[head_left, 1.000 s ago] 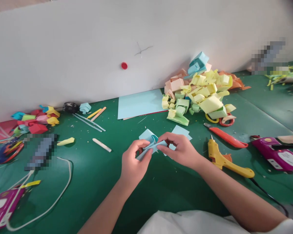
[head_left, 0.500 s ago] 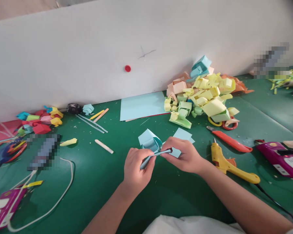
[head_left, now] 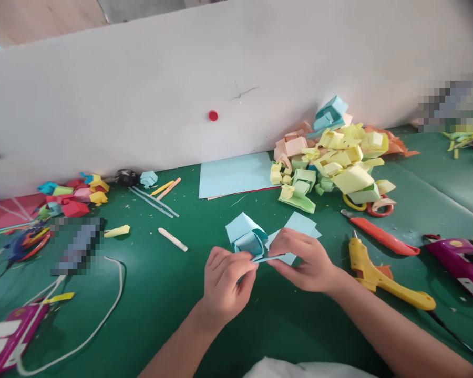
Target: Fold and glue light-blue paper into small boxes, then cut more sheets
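My left hand and my right hand meet over the green table, both pinched on a narrow folded strip of light blue paper stretched between the fingertips. Just behind the hands lies a curled light blue paper piece and a flat light blue paper square, partly hidden by my right hand.
A yellow glue gun and an orange utility knife lie to the right, with a purple device beyond. A heap of folded yellow, green and pink papers sits against the white wall, beside a blue sheet. Left: coloured folded papers, glue sticks, white cable.
Both hands have drawn closer to me and flattened the blue paper into a thinner strip. The view has tilted so everything sits lower in the picture.
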A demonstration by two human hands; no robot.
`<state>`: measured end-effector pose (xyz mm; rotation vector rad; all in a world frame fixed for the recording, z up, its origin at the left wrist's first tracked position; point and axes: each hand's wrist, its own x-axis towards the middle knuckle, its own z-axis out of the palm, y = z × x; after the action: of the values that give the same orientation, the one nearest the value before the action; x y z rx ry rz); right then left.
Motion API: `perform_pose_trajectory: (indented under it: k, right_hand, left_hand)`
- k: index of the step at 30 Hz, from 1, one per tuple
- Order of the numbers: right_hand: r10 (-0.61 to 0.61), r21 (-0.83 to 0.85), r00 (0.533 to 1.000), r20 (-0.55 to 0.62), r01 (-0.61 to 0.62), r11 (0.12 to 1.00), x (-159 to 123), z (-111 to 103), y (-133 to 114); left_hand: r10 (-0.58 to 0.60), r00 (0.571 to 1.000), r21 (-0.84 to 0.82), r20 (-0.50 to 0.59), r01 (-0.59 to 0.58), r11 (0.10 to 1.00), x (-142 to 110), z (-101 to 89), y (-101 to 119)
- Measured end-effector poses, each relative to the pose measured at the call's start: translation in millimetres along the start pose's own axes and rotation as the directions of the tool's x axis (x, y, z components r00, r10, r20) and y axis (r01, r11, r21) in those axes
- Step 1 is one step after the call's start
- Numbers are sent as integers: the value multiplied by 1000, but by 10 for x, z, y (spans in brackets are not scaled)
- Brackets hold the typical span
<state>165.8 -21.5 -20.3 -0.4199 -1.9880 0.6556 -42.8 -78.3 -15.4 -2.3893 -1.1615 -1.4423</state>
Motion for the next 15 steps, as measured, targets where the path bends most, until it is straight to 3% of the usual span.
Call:
perform_pose_trajectory:
  k: [15]
  right_hand:
    - [-54,4,999,2,54,999,-2,23,7]
  left_hand:
    - [-48,999,-26,-17,47,999,2,20,-22]
